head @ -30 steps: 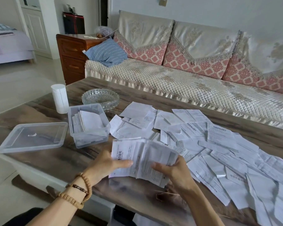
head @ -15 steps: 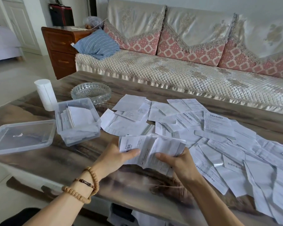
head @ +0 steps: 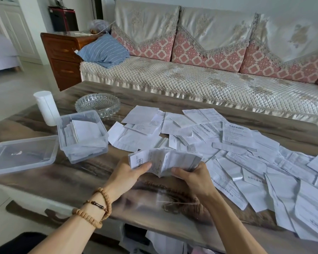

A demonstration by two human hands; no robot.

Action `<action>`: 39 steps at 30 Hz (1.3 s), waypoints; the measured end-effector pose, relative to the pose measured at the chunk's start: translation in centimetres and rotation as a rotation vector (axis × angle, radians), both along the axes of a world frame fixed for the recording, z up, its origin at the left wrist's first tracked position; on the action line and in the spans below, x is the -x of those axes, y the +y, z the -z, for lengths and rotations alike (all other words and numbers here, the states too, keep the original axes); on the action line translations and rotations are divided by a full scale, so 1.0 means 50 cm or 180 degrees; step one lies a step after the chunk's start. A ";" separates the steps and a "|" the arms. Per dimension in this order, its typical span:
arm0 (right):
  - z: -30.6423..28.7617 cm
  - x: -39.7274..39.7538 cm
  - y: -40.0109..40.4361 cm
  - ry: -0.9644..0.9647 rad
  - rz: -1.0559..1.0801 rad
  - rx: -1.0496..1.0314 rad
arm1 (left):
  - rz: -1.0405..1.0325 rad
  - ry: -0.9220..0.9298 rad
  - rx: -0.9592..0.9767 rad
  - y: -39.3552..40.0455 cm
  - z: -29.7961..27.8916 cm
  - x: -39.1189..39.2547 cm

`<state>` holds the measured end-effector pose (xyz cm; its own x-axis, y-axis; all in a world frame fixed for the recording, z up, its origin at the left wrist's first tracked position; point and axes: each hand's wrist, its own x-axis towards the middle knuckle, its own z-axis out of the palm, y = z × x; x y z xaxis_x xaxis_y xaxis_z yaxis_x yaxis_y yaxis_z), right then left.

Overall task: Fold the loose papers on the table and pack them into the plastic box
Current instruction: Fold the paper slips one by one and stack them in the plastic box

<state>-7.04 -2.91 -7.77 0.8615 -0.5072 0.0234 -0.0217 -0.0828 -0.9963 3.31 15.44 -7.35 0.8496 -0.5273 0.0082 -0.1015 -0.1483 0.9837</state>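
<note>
A printed white paper (head: 165, 161), creased and partly folded, is held just above the table's near side. My left hand (head: 128, 173) grips its left end and my right hand (head: 193, 176) grips its right end. Many loose papers (head: 237, 143) lie spread over the middle and right of the wooden table (head: 72, 178). The clear plastic box (head: 82, 135) stands open to the left of my hands, with several folded papers upright inside. Its clear lid (head: 21, 154) lies flat further left.
A glass ashtray (head: 97, 105) and a white cylinder (head: 46, 108) stand behind the box. A sofa (head: 191, 79) runs along the table's far side, with a blue striped pillow (head: 105, 51) at its left end. More papers sit on a shelf (head: 165, 242) under the table.
My hands have drawn closer together and the held paper has bunched from a wide sheet into a narrower, creased fold. The camera has tilted and shifted slightly.
</note>
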 end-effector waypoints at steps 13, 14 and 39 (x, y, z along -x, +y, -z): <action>-0.017 -0.017 0.018 0.1053 0.1028 0.1699 | -0.0427 0.0127 -0.0891 0.027 -0.008 0.015; -0.014 -0.011 0.026 0.0794 0.1123 0.2250 | -0.0570 0.0292 -0.0832 0.031 -0.005 0.015; 0.064 0.024 0.080 0.0172 -0.1338 0.3425 | 0.0828 -0.0987 -0.1787 0.231 -0.008 0.038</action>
<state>-8.22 1.10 -10.96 0.9706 0.0795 0.2272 0.1684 -0.8988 -0.4047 1.39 27.01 -6.95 0.6976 -0.7090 -0.1034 -0.4670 -0.5594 0.6848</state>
